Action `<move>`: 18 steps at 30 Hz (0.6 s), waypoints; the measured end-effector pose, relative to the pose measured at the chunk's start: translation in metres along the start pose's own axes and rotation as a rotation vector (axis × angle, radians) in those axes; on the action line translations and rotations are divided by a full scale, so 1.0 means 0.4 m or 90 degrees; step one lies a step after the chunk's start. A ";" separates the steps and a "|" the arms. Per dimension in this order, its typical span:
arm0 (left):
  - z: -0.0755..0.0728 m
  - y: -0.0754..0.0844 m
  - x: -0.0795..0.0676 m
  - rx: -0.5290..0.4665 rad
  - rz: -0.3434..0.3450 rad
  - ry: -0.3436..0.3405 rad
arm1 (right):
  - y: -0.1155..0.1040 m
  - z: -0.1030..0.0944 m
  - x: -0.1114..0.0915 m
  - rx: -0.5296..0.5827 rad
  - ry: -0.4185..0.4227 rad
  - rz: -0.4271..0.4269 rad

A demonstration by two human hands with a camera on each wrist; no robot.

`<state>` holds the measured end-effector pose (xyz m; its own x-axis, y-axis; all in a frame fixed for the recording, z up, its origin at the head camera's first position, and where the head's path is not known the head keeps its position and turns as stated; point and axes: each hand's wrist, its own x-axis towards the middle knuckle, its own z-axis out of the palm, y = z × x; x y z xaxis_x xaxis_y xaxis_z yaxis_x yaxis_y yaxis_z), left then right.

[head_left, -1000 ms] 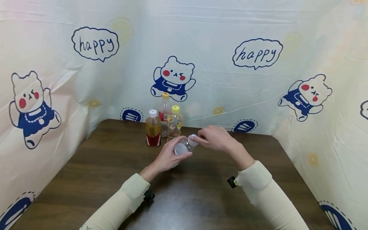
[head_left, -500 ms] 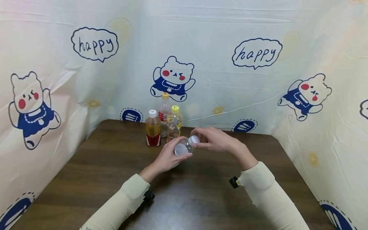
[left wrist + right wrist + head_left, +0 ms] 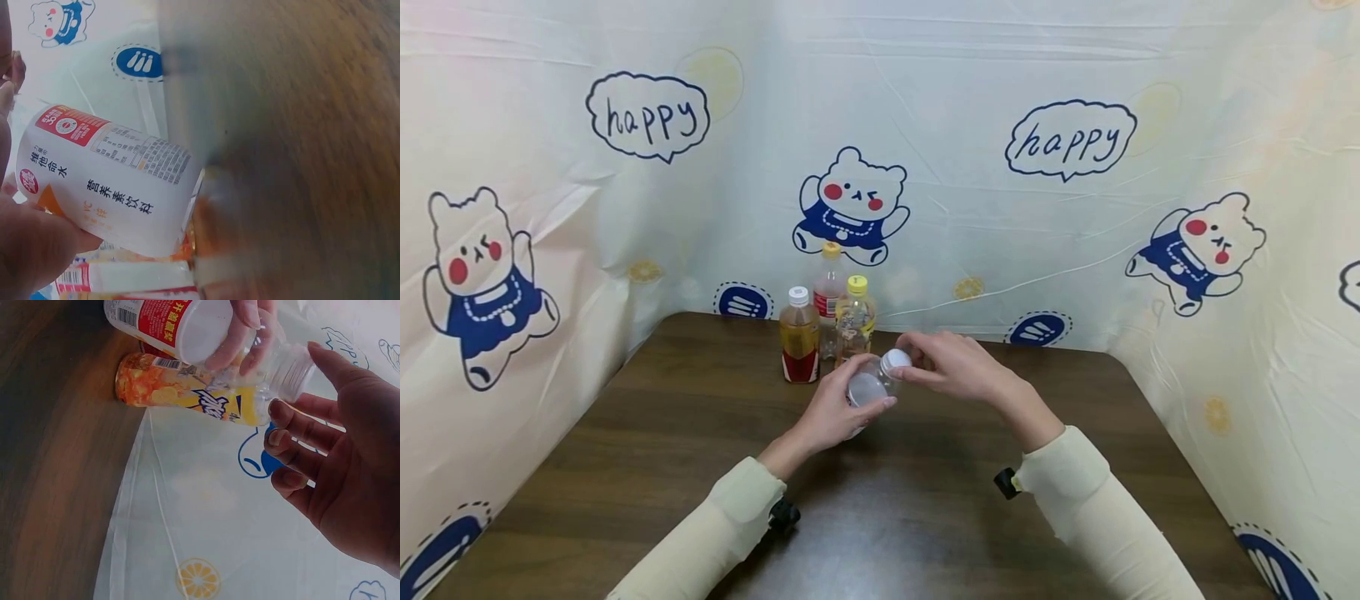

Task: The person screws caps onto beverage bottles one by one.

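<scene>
Tilted toward the right in the head view is a clear plastic bottle point(image 3: 871, 388) with a white label point(image 3: 106, 181) bearing printed text. My left hand point(image 3: 830, 410) grips it round the body, thumb along the near side. At the upper end, my right hand point(image 3: 958, 367) has its thumb and index finger at the white cap point(image 3: 896, 361), one on either side. In the right wrist view the other fingers point(image 3: 306, 440) of that hand curl loosely beside the bottle neck point(image 3: 290, 372).
Behind the left hand stand a white-capped bottle of amber drink point(image 3: 800, 333), a yellow-capped bottle point(image 3: 854, 321) and a taller bottle with an orange-yellow cap point(image 3: 830, 287). They share a dark wooden table point(image 3: 625, 467), with a printed curtain point(image 3: 970, 233) hanging round it.
The right thumb and fingers have shifted round the cap, exposing its top, which the hand covered a second ago. Both hands and the bottle have moved slightly left.
</scene>
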<state>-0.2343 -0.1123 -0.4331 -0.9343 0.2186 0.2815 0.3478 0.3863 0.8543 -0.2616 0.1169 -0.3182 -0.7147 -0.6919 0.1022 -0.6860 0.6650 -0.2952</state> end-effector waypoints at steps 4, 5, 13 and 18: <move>-0.032 -0.004 -0.011 -0.013 -0.030 0.026 | 0.007 -0.007 -0.010 0.005 0.015 0.021; -0.043 -0.007 -0.014 -0.011 -0.035 0.037 | 0.011 -0.009 -0.013 0.004 0.020 0.025; -0.135 -0.033 -0.020 -0.009 -0.065 0.120 | 0.061 -0.007 -0.043 0.002 0.037 0.039; -0.179 -0.061 -0.024 -0.006 -0.107 0.151 | 0.091 0.010 -0.063 0.037 0.040 0.057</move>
<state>-0.2395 -0.1878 -0.4254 -0.9712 -0.0642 0.2295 0.1871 0.3909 0.9012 -0.2679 0.1575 -0.3352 -0.7814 -0.6099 0.1322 -0.6111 0.7049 -0.3599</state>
